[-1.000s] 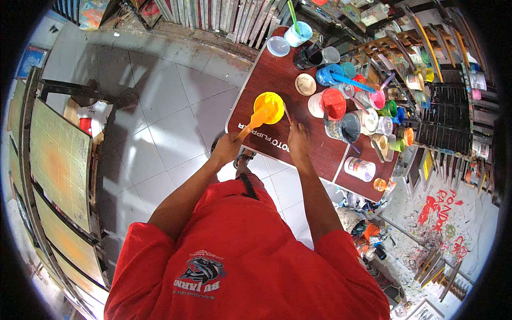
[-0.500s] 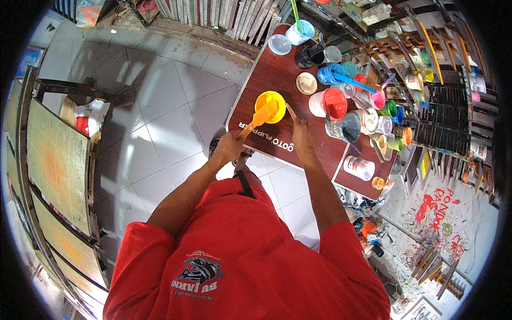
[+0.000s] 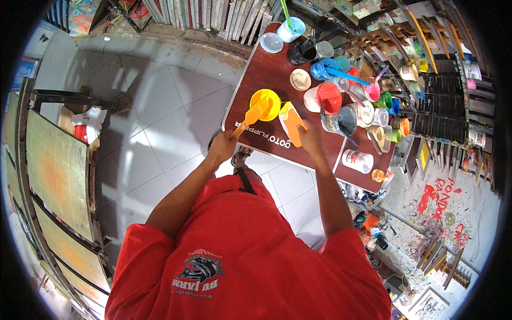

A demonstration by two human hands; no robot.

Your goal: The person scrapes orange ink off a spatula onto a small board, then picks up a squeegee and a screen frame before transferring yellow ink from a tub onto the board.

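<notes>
Left hand (image 3: 226, 143) closed round the handle of an orange spatula (image 3: 246, 121); its blade reaches over the near-left rim of the yellow tub (image 3: 276, 110). Right hand (image 3: 311, 138) grips the lower right part of a flat orange scraper (image 3: 289, 124), held tilted just right of the tub, yellow paint along its far end. Exact finger placement too small to tell.

Tub sits on the dark red worktop (image 3: 255, 72), toward its left side; a strip of surface shows between tub and left edge, another between tub and near edge. Both hands work close to that near edge, left one at the corner.

Right side is tight: red tub (image 3: 313, 100) and grey tub (image 3: 332, 124) stand beyond the scraper, a narrow gap between. Pale lid (image 3: 300, 79) lies beyond the yellow tub, apart from it. More room leftward: grey tiled floor (image 3: 184, 128) spreads wide past the worktop's left edge.
</notes>
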